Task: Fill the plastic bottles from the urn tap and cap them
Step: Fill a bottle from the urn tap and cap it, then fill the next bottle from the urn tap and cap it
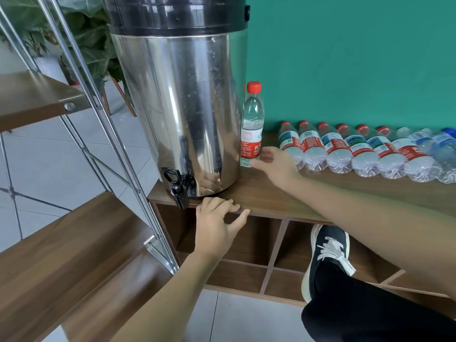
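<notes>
A tall steel urn stands on the left end of a wooden shelf top, its black tap hanging over the front edge. Right beside the urn, a capped plastic bottle with a red cap and red label stands upright. My right hand lies on the shelf with fingers relaxed, its thumb tip touching the bottle's base. My left hand rests with straight fingers on the shelf's front edge, just right of the tap. Several capped bottles lie in a row along the wall.
A green wall backs the shelf. Open cubbyholes sit under the shelf top. My foot in a black shoe is raised in front of them. A metal-framed rack with wooden boards stands at the left, with a plant behind it.
</notes>
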`<state>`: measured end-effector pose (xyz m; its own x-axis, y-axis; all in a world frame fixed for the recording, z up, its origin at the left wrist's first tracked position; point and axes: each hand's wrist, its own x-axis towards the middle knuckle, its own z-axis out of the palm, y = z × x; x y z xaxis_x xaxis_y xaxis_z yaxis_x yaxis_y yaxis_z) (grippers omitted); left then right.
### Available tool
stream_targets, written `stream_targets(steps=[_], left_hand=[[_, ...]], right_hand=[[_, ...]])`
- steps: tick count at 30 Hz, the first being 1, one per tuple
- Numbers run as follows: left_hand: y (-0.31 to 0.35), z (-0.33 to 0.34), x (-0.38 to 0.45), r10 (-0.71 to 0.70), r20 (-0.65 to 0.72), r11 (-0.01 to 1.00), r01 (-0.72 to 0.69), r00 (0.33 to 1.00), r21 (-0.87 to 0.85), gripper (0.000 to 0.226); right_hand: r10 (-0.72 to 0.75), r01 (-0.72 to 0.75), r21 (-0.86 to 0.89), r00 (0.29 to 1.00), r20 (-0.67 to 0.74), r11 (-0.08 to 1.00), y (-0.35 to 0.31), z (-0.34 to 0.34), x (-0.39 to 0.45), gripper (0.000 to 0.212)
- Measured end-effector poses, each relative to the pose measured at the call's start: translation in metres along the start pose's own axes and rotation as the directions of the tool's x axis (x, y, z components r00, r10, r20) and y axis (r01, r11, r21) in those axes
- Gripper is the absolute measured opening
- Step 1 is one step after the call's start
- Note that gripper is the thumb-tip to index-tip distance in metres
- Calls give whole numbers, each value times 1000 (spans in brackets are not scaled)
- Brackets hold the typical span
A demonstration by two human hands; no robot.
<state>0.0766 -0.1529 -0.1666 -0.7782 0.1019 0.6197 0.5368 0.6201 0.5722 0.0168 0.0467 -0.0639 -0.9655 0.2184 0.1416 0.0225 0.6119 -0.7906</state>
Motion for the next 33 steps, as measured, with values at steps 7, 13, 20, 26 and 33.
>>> stream_targets(steps=[7, 13, 20, 26, 33], left_hand=[[3, 3, -3, -27, 15, 999, 28, 1000, -28, 22], [6, 3, -2, -31, 38, 999, 32, 999, -32, 23], [6, -2, -2, -25, 58, 998, 28, 998, -50, 20], [18, -18, -10, -113, 60, 988, 118, 992, -99, 27], [56, -31, 2, -106, 19, 968, 107, 994, -226, 34]], right_hand=[[-385, 289, -658, 923, -1, 695, 22, -60, -6, 60], [-268, 354, -666, 935, 233, 656, 46, -74, 1, 66], [-338, 451, -584, 893, 298, 675, 36, -72, -24, 60], [-401, 534, -506, 845, 355, 677, 25, -68, -64, 53], [-429, 494, -335, 868, 251, 802, 18, -73, -99, 43]])
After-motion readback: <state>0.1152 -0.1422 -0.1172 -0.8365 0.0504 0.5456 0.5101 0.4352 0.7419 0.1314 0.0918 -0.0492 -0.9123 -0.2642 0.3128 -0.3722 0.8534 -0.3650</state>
